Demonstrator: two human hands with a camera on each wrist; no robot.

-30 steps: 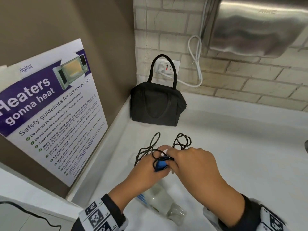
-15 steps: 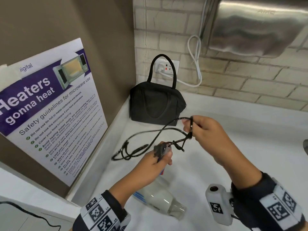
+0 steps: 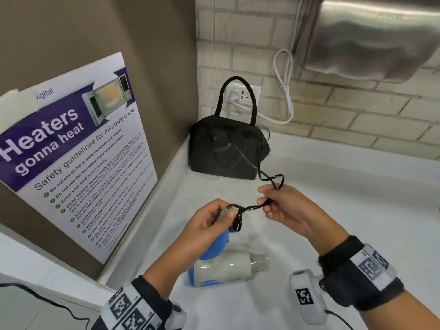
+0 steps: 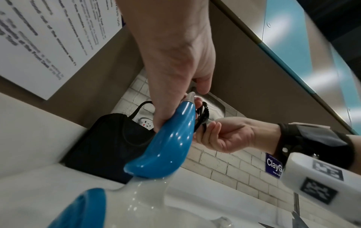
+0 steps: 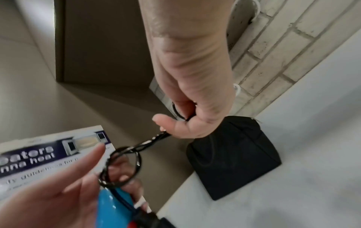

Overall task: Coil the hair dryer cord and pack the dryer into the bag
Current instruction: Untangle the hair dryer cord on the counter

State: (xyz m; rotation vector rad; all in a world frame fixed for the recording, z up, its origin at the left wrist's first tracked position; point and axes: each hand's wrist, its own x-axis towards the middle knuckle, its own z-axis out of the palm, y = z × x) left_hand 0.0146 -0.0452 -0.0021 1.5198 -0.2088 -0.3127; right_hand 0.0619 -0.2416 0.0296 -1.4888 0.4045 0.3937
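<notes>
A white and blue hair dryer [image 3: 228,267] rests on the white counter [image 3: 333,210], its blue handle [image 4: 168,138] pointing up. My left hand [image 3: 209,220] grips the top of that handle [image 5: 113,205], with a small loop of black cord [image 5: 123,166] over its fingers. My right hand [image 3: 285,206] pinches the twisted black cord [image 3: 252,207] a short way to the right [image 5: 154,138]. More cord [image 3: 271,179] loops off behind the right hand toward the black bag [image 3: 226,146]. That bag stands in the back corner with its handle up; whether it is zipped I cannot tell.
A microwave safety poster [image 3: 71,151] leans on the brown left wall. A wall socket [image 3: 242,96] with a white cable [image 3: 283,91] sits behind the bag, under a steel hand dryer [image 3: 371,36]. Brick tiles back the counter.
The loose cord that trailed left over the counter is drawn up between my hands. My right hand has come down and left, closer to the left hand; a loop now sits on the left fingers.
</notes>
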